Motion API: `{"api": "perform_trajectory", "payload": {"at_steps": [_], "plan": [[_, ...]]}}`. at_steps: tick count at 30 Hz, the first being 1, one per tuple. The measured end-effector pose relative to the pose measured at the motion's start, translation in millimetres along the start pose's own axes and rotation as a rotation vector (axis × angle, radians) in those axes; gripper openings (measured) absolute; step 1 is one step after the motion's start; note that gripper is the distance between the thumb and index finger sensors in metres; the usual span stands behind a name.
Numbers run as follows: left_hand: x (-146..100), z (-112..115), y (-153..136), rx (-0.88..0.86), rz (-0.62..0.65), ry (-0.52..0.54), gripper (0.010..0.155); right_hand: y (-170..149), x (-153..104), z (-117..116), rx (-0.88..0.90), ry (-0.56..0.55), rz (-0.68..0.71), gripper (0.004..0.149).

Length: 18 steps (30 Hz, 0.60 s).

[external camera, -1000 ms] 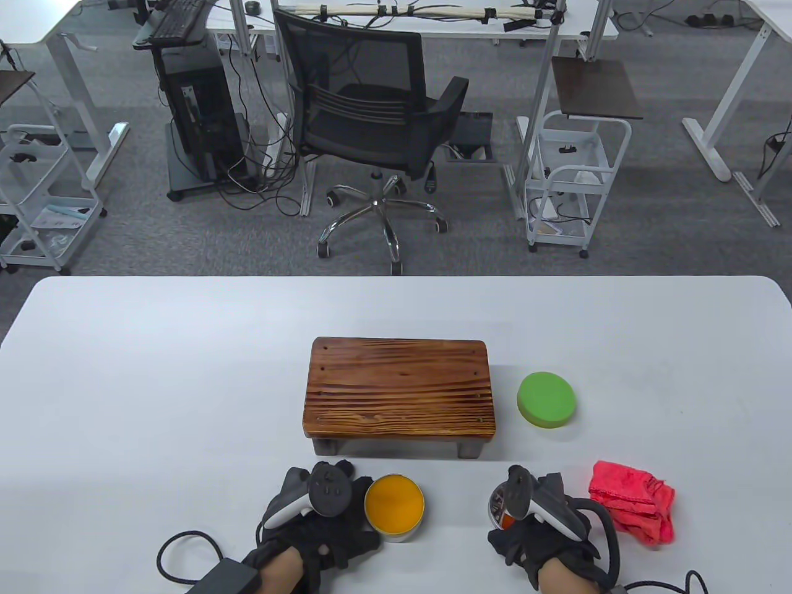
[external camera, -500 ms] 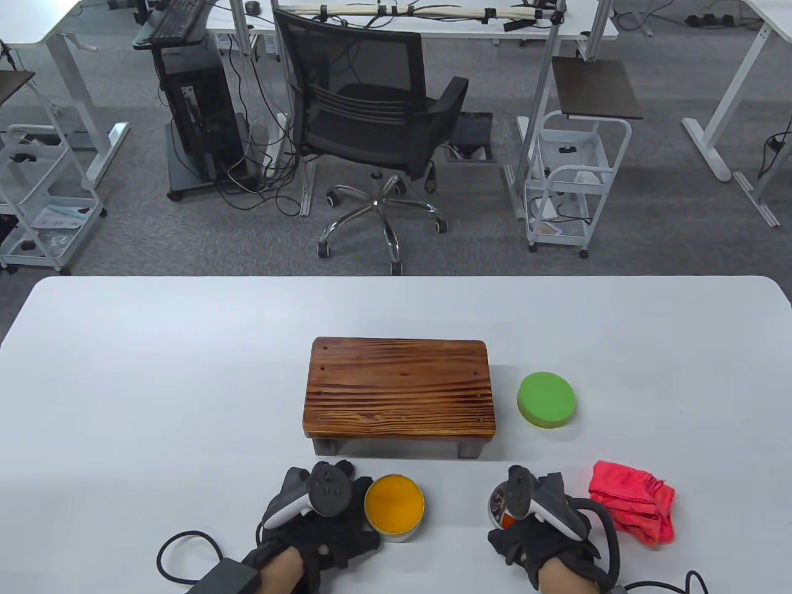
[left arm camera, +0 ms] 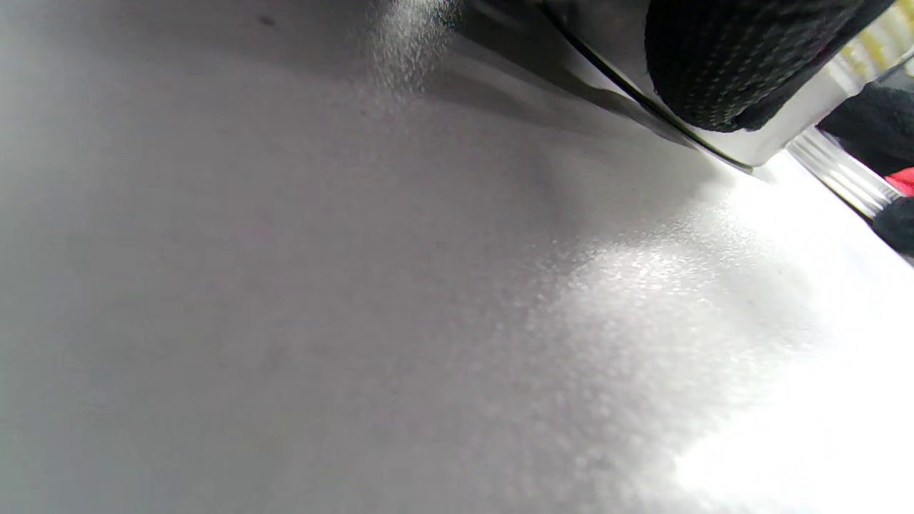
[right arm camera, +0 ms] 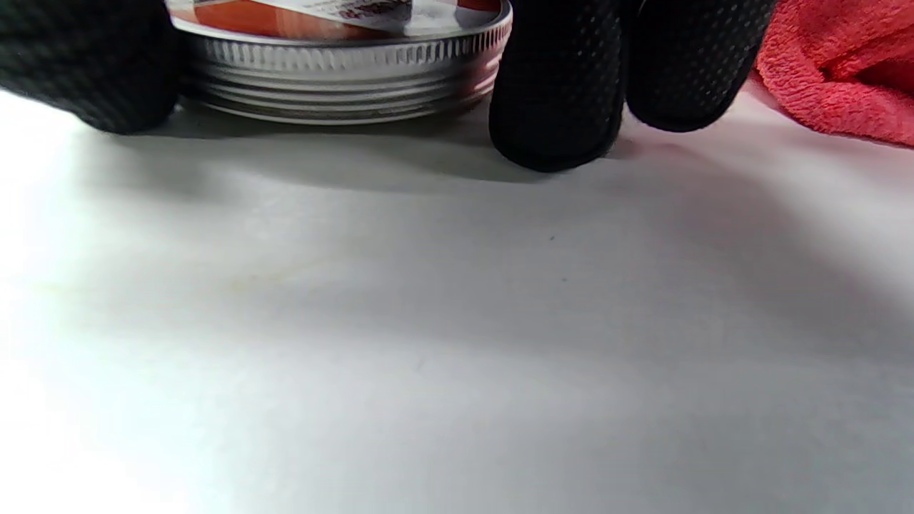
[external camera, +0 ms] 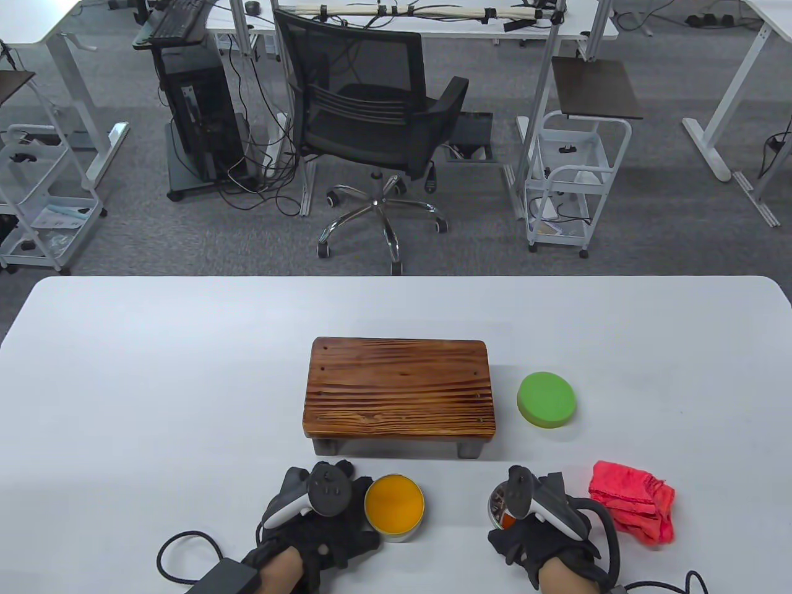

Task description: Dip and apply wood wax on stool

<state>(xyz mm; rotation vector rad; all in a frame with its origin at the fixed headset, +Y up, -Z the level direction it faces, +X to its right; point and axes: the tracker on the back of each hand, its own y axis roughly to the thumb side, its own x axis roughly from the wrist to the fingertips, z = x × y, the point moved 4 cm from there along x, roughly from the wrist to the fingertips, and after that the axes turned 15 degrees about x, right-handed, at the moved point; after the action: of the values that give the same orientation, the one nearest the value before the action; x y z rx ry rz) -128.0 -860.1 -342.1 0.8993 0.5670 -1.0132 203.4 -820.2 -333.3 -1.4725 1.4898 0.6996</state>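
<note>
An open tin of orange wood wax (external camera: 395,507) stands on the white table in front of the wooden stool (external camera: 400,390). My left hand (external camera: 322,513) grips the tin's left side; a gloved fingertip (left arm camera: 742,57) presses on its metal wall (left arm camera: 607,43). My right hand (external camera: 532,513) holds the tin's silver screw lid (external camera: 498,502) flat on the table. In the right wrist view my fingers (right arm camera: 564,86) sit around the lid (right arm camera: 343,64). A round green sponge pad (external camera: 546,400) lies right of the stool.
A crumpled red cloth (external camera: 631,500) lies right of my right hand, also in the right wrist view (right arm camera: 842,71). Glove cables trail at the table's front edge. An office chair (external camera: 371,124) stands beyond the table.
</note>
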Motion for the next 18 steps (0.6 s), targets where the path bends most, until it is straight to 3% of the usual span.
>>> {"api": "perform_trajectory", "payload": {"at_steps": [18], "plan": [[0.2, -0.9, -0.9, -0.007, 0.005, 0.003, 0.077, 0.0, 0.0, 0.0, 0.000, 0.000, 0.000, 0.086]]}}
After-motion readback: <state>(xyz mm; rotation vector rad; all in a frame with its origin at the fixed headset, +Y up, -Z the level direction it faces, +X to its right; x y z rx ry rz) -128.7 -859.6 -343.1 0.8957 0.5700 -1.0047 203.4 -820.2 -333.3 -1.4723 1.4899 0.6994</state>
